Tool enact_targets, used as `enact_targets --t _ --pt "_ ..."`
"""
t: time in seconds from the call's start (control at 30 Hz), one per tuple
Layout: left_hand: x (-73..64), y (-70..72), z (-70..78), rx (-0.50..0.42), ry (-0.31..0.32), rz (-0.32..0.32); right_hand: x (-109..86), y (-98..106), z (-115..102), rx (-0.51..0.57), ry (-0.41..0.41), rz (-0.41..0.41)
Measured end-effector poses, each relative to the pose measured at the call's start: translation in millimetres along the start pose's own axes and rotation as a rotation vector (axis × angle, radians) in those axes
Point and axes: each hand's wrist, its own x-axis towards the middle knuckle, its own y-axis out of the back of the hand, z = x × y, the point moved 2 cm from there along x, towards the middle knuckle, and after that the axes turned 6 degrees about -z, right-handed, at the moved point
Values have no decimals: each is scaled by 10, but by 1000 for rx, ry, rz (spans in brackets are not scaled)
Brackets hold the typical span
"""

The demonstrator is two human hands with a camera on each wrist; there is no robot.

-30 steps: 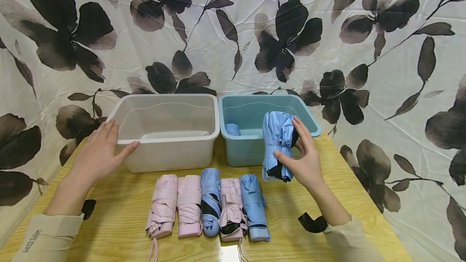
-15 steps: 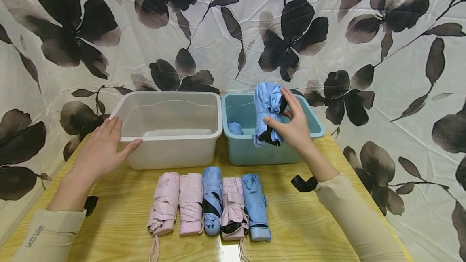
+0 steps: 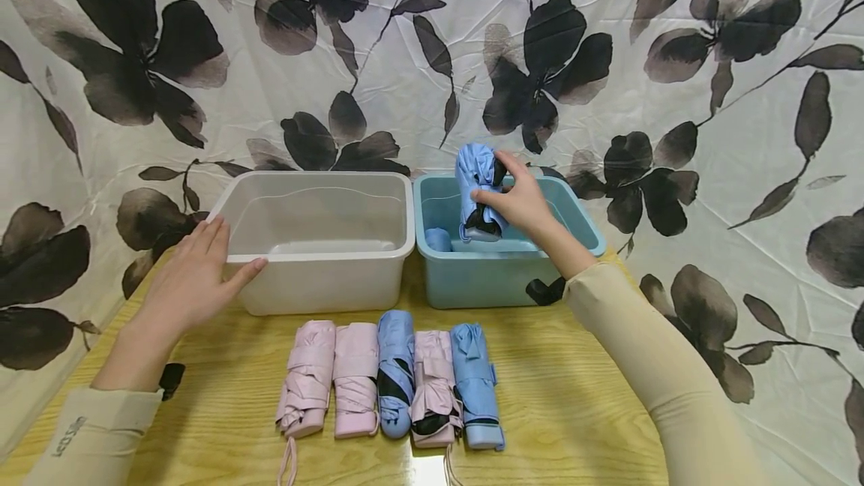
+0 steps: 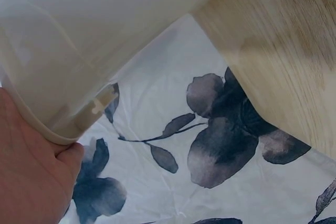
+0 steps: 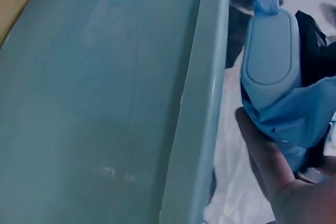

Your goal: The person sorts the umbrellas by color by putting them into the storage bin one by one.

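Observation:
Over the teal bin [image 3: 489, 276], my right hand [image 3: 523, 201] grips a folded blue umbrella [image 3: 478, 186] with black patches, thumb on the near side and fingers on the far side. In the right wrist view, the umbrella's flat handle end [image 5: 270, 51] faces the camera, beside the bin's rim [image 5: 202, 98]. Another blue umbrella [image 3: 438, 239] lies inside the teal bin, partly hidden by its front wall. My left hand [image 3: 185, 276] rests on the left side of the off-white bin [image 3: 320, 283], fingers straight and thumb by its front corner. The left wrist view shows that hand [image 4: 34, 166] against the bin's rim.
In front of the bins lies a row of folded umbrellas, pink ones such as the leftmost umbrella [image 3: 308, 377] and blue ones such as the rightmost umbrella [image 3: 475, 388]. The bins stand side by side on a wooden table [image 3: 560, 396]. A floral cloth [image 3: 418, 81] hangs behind.
My right hand has carried the blue umbrella up and leftward from in front of the teal bin to above it. The left hand stays on the off-white bin.

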Motion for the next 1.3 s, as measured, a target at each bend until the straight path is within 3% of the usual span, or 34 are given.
enact_targets --t 0.23,0.43,0.6,1.1,1.3 --pt "7 4 -4 1 8 -8 246 -129 133 -130 -173 -175" --pt "8 -9 -8 11 7 -14 381 -248 280 -145 -244 -315" --pt "-1 -13 -11 11 10 -12 451 -344 392 -118 -302 -378" --pt "-11 1 7 12 3 13 492 -562 618 -257 -317 -501" --pt "-31 12 13 10 5 15 493 -598 629 -264 -340 -597"
